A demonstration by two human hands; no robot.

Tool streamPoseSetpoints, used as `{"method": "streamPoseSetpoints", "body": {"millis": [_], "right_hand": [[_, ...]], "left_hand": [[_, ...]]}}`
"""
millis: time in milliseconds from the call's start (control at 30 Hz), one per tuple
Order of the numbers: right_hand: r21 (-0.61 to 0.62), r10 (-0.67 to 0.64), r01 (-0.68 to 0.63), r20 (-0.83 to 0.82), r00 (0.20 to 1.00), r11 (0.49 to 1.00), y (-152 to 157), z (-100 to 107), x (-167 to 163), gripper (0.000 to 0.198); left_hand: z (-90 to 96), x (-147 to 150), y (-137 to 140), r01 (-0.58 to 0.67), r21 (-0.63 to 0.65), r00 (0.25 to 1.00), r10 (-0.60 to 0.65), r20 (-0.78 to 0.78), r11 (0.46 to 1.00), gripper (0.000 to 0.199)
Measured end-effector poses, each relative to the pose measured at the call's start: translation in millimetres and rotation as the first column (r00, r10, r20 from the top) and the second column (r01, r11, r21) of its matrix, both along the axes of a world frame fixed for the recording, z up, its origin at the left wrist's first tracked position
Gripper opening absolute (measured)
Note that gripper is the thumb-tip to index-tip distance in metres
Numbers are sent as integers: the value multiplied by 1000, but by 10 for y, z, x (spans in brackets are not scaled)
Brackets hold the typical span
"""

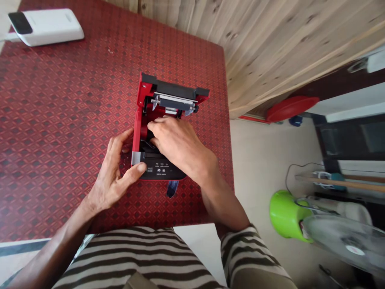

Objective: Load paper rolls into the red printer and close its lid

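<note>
A red and black label printer [161,171] sits on the table with its lid [174,90] raised, baring a roller and metal bar under the lid. My left hand [112,176] steadies its left side, the thumb resting on the black front panel and the fingers along the red side wall. Inside the open compartment, my right hand [180,140] reaches down with bent fingers. Whatever lies between those fingertips is hidden by the hand and the dark interior. A small dark blue piece [172,188] pokes out beneath the printer's front edge.
The red patterned table [75,108] ends at the right beside a wooden plank wall [192,20]. A white power bank-like device [51,26] lies at the far left. On the floor at right are a green bucket [281,212] and a fan [345,241].
</note>
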State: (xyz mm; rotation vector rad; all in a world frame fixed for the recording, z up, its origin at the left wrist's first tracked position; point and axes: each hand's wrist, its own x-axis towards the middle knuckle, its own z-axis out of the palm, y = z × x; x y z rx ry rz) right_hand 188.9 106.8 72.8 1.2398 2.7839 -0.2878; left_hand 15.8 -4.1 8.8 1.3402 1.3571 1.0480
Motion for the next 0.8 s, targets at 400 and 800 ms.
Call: {"method": "streamPoseSetpoints", "body": {"millis": [400, 800], "right_hand": [[53, -47, 62, -256, 965, 997, -163, 150, 221, 9], [-284, -365, 252, -846, 388, 925, -444, 145, 1056, 25]], "left_hand": [[-8, -12, 26, -11, -7, 999, 11, -46, 1000, 76], [-33, -52, 57, -49, -15, 991, 46, -125, 999, 79]]}}
